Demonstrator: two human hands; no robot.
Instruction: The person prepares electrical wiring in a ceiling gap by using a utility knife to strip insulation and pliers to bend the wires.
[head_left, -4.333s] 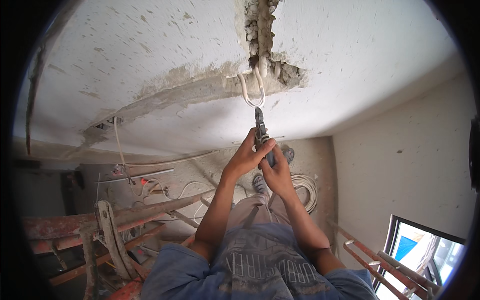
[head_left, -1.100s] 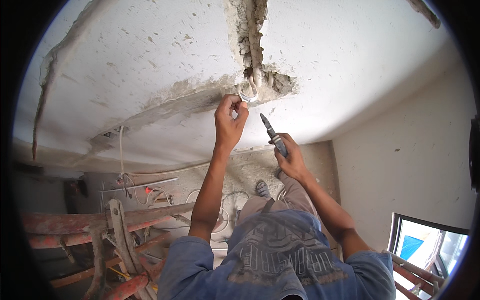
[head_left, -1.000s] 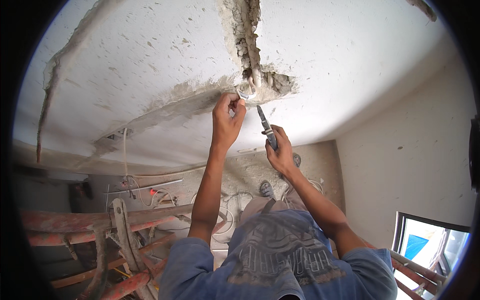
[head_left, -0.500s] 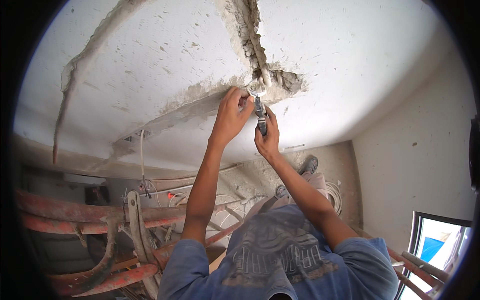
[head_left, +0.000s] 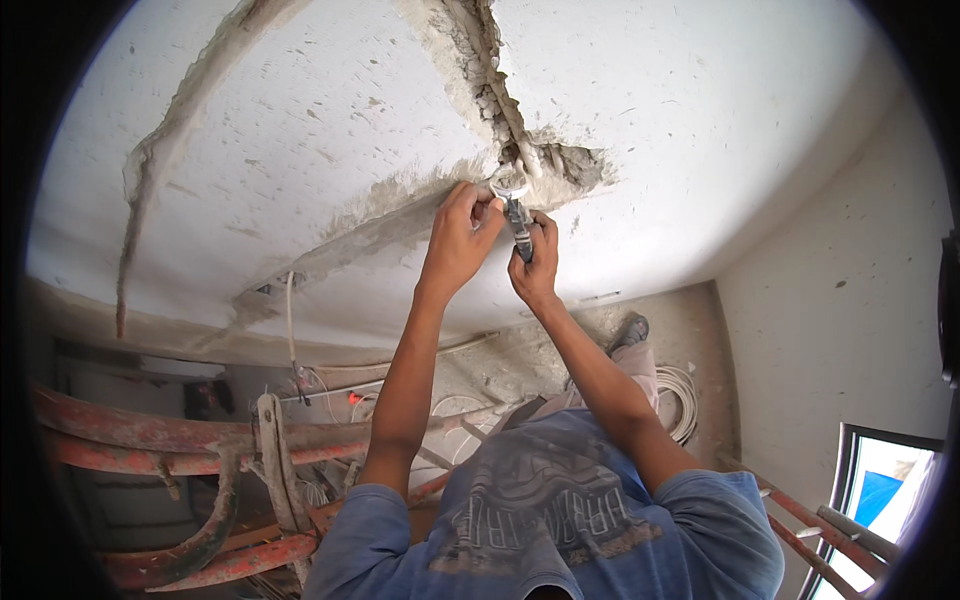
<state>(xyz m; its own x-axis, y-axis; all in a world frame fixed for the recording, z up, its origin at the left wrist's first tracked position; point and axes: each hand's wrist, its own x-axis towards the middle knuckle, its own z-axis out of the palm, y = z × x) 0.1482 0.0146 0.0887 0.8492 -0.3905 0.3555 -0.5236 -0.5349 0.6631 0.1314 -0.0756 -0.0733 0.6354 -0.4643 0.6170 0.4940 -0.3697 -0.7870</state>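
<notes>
The pliers point(head_left: 521, 238), clear of the cable point(head_left: 513, 191) a second ago, now meet its loop at the groove's point(head_left: 492, 95) near end, right hand point(head_left: 537, 262) wrapped round them, left hand point(head_left: 460, 240) seemingly pinching the loop's left side, bringing both hands to one spot.

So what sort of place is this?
Probably a room under construction or renovation: a rough grey channel cut into the white wall, worn red metal bars, and a round coil of cream cable on the dusty floor.
</notes>
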